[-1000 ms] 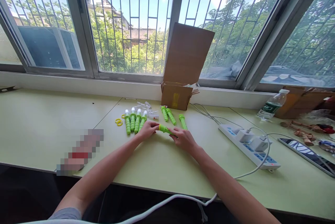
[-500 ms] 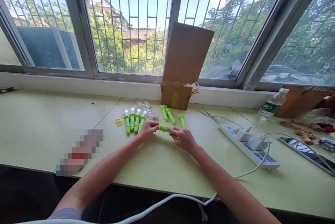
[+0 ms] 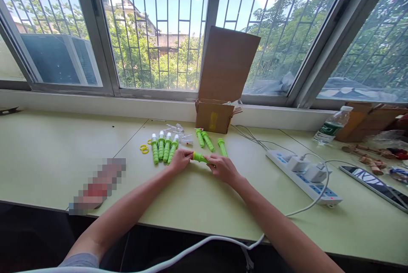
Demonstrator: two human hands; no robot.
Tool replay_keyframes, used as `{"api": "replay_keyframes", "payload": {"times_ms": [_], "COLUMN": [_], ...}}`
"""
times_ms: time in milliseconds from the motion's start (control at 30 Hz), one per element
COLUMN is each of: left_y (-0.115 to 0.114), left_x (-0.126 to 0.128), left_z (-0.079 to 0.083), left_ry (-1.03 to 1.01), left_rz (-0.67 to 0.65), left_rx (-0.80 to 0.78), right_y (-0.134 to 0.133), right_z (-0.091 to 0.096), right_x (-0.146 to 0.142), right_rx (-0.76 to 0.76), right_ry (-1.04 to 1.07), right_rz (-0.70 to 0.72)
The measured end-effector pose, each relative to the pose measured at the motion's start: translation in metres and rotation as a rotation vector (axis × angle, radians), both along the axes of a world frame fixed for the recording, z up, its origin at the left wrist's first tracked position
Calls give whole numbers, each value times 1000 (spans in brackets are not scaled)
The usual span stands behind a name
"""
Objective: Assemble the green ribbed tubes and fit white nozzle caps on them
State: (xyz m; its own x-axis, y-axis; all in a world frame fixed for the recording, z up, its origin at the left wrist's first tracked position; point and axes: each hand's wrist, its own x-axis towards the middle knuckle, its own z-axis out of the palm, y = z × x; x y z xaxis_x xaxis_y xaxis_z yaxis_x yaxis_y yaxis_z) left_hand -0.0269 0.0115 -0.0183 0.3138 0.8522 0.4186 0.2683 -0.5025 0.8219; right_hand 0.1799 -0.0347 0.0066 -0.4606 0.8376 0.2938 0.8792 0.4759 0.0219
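Observation:
Between my two hands lies a green ribbed plastic tube (image 3: pixel 200 157), held level just above the table, with a yellow ring at its left end. My left hand (image 3: pixel 180 160) pinches that yellow end, while my right hand (image 3: pixel 224 169) grips the other end, which the fingers partly hide. Several similar green tubes with clear and white tips (image 3: pixel 161 147) lie in a row beside my left hand. Left of them are loose yellow rings (image 3: pixel 144 149). Beyond my hands lie bare green tubes (image 3: pixel 208 141), and one more green tube (image 3: pixel 222 147) is near my right hand.
Clear plastic pieces (image 3: pixel 178 130) lie behind the row. An open cardboard box (image 3: pixel 213 116) stands against the windowsill. To the right are a power strip (image 3: pixel 304 179) with cables, a water bottle (image 3: pixel 333 126), a phone (image 3: pixel 372 186) and wooden pieces (image 3: pixel 369 163). A blurred patch (image 3: pixel 97 188) covers something at left.
Almost nothing differs. Both hands keep hold of the green tube in the same place, with only a very slight shift of the left fingers.

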Motion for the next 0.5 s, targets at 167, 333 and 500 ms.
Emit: {"api": "replay_keyframes", "payload": {"times_ms": [167, 333, 500], "left_y": [1, 3, 6], "left_x": [-1, 2, 6], "left_z": [0, -2, -5], "left_ry": [251, 198, -13], "left_rz": [46, 57, 36], "left_rx": [220, 211, 30], "right_y": [-1, -1, 1], "right_z": [-4, -9, -12], "right_x": [2, 3, 3], "right_rx": [6, 40, 66], "right_ry": [-26, -17, 42], "right_rz": [-11, -21, -13]}}
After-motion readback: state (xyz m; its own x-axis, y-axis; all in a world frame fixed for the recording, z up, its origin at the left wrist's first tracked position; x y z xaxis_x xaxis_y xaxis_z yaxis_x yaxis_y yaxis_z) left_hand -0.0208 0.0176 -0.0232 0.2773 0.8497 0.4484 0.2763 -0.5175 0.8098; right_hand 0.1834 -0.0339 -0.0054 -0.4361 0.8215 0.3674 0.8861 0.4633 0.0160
